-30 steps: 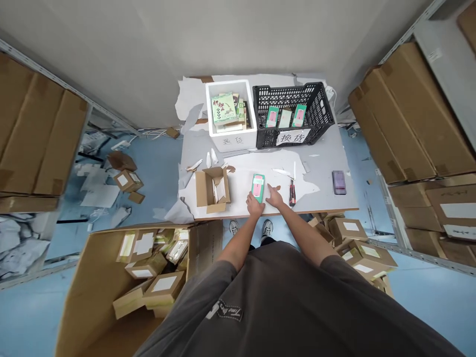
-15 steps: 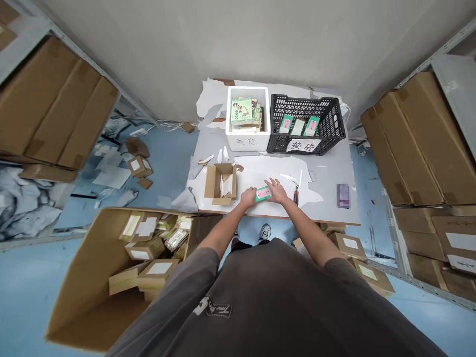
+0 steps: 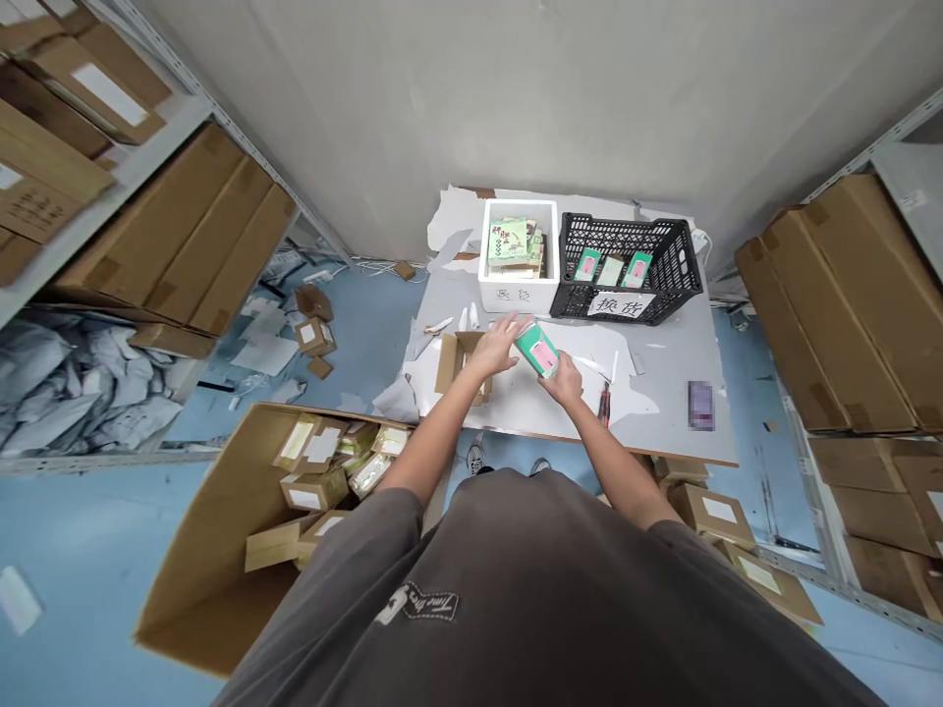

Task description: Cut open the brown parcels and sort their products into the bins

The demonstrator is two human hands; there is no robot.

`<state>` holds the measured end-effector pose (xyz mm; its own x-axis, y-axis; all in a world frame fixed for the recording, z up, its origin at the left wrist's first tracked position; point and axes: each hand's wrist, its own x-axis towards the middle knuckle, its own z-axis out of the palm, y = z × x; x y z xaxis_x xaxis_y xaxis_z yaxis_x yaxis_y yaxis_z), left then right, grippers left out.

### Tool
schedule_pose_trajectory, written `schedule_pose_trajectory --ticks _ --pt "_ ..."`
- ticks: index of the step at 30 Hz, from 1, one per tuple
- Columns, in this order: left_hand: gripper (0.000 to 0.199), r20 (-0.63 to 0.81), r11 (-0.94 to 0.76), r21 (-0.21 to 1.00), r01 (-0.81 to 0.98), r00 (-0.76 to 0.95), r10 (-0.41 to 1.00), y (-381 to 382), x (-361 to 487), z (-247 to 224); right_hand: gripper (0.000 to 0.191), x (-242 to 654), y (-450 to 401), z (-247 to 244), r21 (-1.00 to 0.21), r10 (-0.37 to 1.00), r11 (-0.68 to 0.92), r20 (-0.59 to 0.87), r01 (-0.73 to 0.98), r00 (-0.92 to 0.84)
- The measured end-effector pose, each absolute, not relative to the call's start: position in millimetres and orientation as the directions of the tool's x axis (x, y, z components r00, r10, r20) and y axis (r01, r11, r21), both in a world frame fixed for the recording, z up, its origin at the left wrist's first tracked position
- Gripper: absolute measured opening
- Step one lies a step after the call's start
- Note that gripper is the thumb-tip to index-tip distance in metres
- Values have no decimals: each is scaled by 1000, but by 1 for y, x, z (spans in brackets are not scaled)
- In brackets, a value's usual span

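Several labelled parcels (image 3: 305, 493) in big cardboard carton (image 3: 195, 560), far left. Small open cardboard box (image 3: 446, 363) on table (image 3: 672, 361), partly behind the left forearm. Left hand (image 3: 495, 349): fingers apart, right at the green-and-pink box's upper left corner; contact unclear. White foam box (image 3: 508, 298) behind, packs inside, green one on top. Green-and-pink box (image 3: 537, 350) held tilted over the table, between the hands. Right hand (image 3: 564, 377) clamped on its lower right end. Red-and-black box cutter (image 3: 605, 403) next, then black plastic crate (image 3: 573, 302) farther back, three small boxes inside. Pixelated purple rectangle (image 3: 701, 406), far right of table.
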<state>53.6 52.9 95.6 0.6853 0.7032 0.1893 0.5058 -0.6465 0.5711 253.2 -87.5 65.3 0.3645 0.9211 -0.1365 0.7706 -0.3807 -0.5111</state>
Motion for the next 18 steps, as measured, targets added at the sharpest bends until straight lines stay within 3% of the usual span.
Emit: schedule_pose_trajectory --ticks 2,4,8,11,14,18 --pt "111 174 -456 736 500 511 842 36 61 90 76 244 -85 69 -559 856 -486 -150 672 494" --pt "117 39 -208 896 391 398 917 18 78 80 77 233 -84 69 -602 810 -525 -139 601 569" --pt "106 -129 89 989 119 389 912 1 110 58 77 217 -93 61 -684 794 -475 -62 553 605" --pt "94 -126 94 991 93 446 886 8 109 46 90 229 -105 52 -770 852 -383 -81 510 517" --pt "87 -96 19 990 140 571 815 20 95 37 105 259 -111 43 -886 952 -236 -129 399 276" --pt "97 -59 -79 984 158 715 697 32 87 28 105 293 -105 27 -937 980 -193 -169 291 106"
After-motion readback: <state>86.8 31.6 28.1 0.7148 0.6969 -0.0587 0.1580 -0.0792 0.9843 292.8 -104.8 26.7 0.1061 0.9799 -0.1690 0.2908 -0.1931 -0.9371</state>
